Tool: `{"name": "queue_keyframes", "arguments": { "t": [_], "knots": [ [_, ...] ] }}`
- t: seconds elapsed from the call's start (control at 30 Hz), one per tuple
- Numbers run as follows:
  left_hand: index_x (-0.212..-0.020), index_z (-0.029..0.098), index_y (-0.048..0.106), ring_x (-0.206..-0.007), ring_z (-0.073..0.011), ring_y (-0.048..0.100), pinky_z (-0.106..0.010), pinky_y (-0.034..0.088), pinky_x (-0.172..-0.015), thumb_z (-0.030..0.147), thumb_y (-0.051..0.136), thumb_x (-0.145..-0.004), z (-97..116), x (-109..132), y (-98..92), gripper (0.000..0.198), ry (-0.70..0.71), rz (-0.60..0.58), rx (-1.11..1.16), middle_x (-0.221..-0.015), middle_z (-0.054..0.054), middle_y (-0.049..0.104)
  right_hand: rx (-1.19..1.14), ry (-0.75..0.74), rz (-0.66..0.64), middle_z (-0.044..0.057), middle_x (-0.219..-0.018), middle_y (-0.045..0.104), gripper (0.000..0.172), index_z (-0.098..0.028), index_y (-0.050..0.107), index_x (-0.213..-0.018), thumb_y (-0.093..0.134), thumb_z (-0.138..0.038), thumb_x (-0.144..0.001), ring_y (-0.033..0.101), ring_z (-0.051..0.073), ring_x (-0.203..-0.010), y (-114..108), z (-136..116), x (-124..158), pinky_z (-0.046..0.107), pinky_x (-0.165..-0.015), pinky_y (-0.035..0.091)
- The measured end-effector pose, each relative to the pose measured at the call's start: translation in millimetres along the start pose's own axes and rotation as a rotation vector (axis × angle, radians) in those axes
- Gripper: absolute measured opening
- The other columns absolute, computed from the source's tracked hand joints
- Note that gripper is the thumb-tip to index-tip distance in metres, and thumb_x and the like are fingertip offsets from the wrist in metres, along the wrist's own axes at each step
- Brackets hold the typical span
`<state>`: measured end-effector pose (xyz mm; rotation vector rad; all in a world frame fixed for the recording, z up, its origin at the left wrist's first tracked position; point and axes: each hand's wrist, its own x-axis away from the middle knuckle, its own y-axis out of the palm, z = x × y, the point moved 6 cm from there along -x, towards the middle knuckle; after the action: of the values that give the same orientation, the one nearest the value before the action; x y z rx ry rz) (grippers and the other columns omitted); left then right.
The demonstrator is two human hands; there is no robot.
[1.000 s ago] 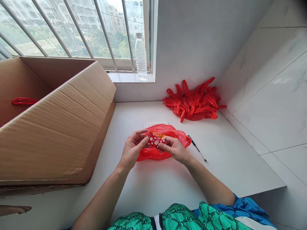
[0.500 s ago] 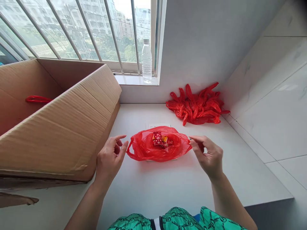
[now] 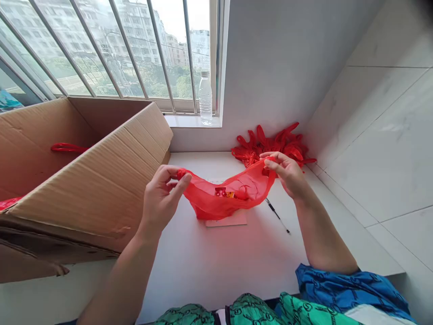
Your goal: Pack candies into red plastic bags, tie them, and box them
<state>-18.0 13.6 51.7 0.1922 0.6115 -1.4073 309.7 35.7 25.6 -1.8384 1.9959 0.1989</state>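
Observation:
A thin red plastic bag (image 3: 216, 210) hangs stretched between my two hands, above the white counter. My left hand (image 3: 164, 189) pinches one handle of it between thumb and fingers. The other handle is gripped by my right hand (image 3: 283, 170), held slightly higher. Small red and yellow wrapped packets (image 3: 224, 192) show inside the bag's mouth. Beneath the bag lies a pale sheet or pad (image 3: 230, 220), mostly covered. A black and clear pen (image 3: 278, 215) rests on the counter to its right, its upper end hidden by the bag.
A large open cardboard box (image 3: 101, 189) stands at the left with red bags inside. Crumpled red plastic bags (image 3: 246, 151) lie against the back wall. On the sill of the barred window is a clear bottle (image 3: 205, 99). A tiled wall (image 3: 382, 144) bounds the right side.
Both hands have closed on the bag's handles and lifted them, drawing the bag taut. The pen and more of the pad have come into sight. The whole view has shifted slightly.

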Motion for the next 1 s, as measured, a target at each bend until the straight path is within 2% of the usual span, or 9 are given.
{"name": "queue_keyframes", "arguments": {
  "t": [0.1,0.27,0.4,0.5,0.57,0.67,0.77,0.9,1.0],
  "knots": [
    [-0.100,0.023,0.064,-0.092,-0.0148,0.063,-0.024,0.053,-0.076,0.040,0.068,-0.088,15.6,-31.3,4.5,0.021,0.061,0.108,0.198,-0.104,-0.003,0.063,-0.230,-0.033,0.110,0.008,-0.126,0.064,0.028,-0.023,0.061,-0.100,0.055,-0.050,-0.093,0.065,0.022,-0.106,4.4,-12.7,-30.8,0.039,-0.084,0.056],
    [-0.124,0.029,0.057,-0.118,-0.0220,0.060,-0.029,0.055,-0.088,0.042,0.072,-0.085,17.5,-58.1,12.6,0.044,0.144,0.073,0.200,-0.126,-0.007,0.062,-0.312,-0.188,0.205,0.007,-0.125,0.063,0.030,-0.026,0.057,-0.111,0.052,-0.050,-0.095,0.061,0.025,-0.120,19.6,-29.2,-47.3,0.044,-0.092,0.056],
    [-0.126,0.029,0.053,-0.090,-0.0192,0.071,-0.030,0.058,-0.076,0.051,0.062,-0.091,2.8,-60.8,29.6,0.042,-0.008,-0.057,0.292,-0.101,-0.005,0.070,-0.383,-0.224,0.072,0.006,-0.137,0.055,0.035,-0.029,0.050,-0.122,0.057,-0.048,-0.093,0.065,0.021,-0.111,44.1,-30.0,-39.3,0.042,-0.094,0.056],
    [-0.116,0.027,0.057,-0.064,-0.0130,0.064,-0.025,0.054,-0.062,0.056,0.057,-0.093,-4.7,-57.5,47.2,0.037,-0.070,-0.091,0.384,-0.081,0.000,0.067,-0.318,-0.204,-0.043,0.006,-0.140,0.048,0.051,-0.033,0.046,-0.131,0.067,-0.050,-0.087,0.065,0.016,-0.093,68.0,-25.5,-28.5,0.037,-0.083,0.058],
    [-0.114,0.025,0.059,-0.057,-0.0101,0.057,-0.024,0.051,-0.058,0.061,0.051,-0.094,-7.6,-52.9,63.7,0.042,-0.081,-0.185,0.417,-0.078,0.000,0.064,-0.169,-0.181,-0.074,0.007,-0.136,0.047,0.062,-0.034,0.047,-0.134,0.075,-0.051,-0.081,0.063,0.016,-0.089,82.6,-22.0,-21.1,0.035,-0.079,0.058],
    [-0.115,0.020,0.061,-0.057,-0.0111,0.052,-0.025,0.048,-0.057,0.076,0.032,-0.092,-13.9,-38.7,92.1,0.067,-0.164,-0.482,0.447,-0.077,-0.002,0.062,-0.003,-0.166,-0.106,0.008,-0.132,0.046,0.069,-0.033,0.052,-0.134,0.082,-0.050,-0.074,0.060,0.019,-0.099,99.9,-19.2,-11.0,0.036,-0.083,0.056],
    [-0.116,0.017,0.062,-0.063,-0.0148,0.055,-0.027,0.047,-0.060,0.085,0.016,-0.087,-17.8,-20.3,107.4,0.087,-0.241,-0.756,0.448,-0.076,-0.004,0.059,-0.066,-0.161,-0.159,0.007,-0.123,0.050,0.047,-0.028,0.064,-0.120,0.077,-0.048,-0.080,0.058,0.020,-0.104,110.3,-16.0,-5.1,0.034,-0.082,0.055],
    [-0.134,0.024,0.048,-0.069,-0.0133,0.054,-0.027,0.048,-0.071,0.060,0.057,-0.092,-19.8,-10.1,105.2,0.056,-0.191,-0.815,0.355,-0.078,0.000,0.058,-0.358,0.000,-0.174,0.002,-0.103,0.058,0.030,-0.025,0.071,-0.110,0.063,-0.047,-0.092,0.048,0.008,-0.062,112.2,3.9,-8.3,0.024,-0.053,0.043],
    [-0.138,0.028,0.036,-0.071,-0.0127,0.055,-0.026,0.047,-0.072,0.041,0.068,-0.090,-32.0,-10.5,100.9,0.059,-0.254,-0.730,0.393,-0.079,0.002,0.060,-0.575,0.164,-0.143,0.000,-0.091,0.062,0.035,-0.025,0.068,-0.118,0.064,-0.046,-0.089,0.039,0.006,-0.052,110.4,22.4,-13.3,0.023,-0.046,0.033]
  ]
}}
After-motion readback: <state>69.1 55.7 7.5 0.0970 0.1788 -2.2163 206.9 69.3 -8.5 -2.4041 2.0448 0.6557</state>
